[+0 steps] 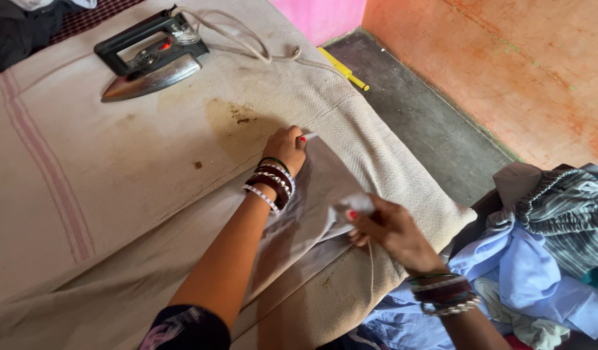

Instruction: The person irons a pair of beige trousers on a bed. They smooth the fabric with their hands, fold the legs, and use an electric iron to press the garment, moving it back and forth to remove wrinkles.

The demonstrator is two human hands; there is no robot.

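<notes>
The garment (182, 272), a pale beige piece, lies flat across the padded ironing table (85, 168). The left hand (287, 148) presses its far edge down, fingers curled on the cloth. The right hand (389, 227) pinches a folded corner of it. An iron (150, 58) rests at the table's far end. A clothes pile (545, 259) sits to the right.

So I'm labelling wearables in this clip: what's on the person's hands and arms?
Left hand: red nail polish, with stacked maroon, green and silvery bangles at the wrist and a dark patterned sleeve higher up. Right hand: red nail polish, similar bangles.
</notes>
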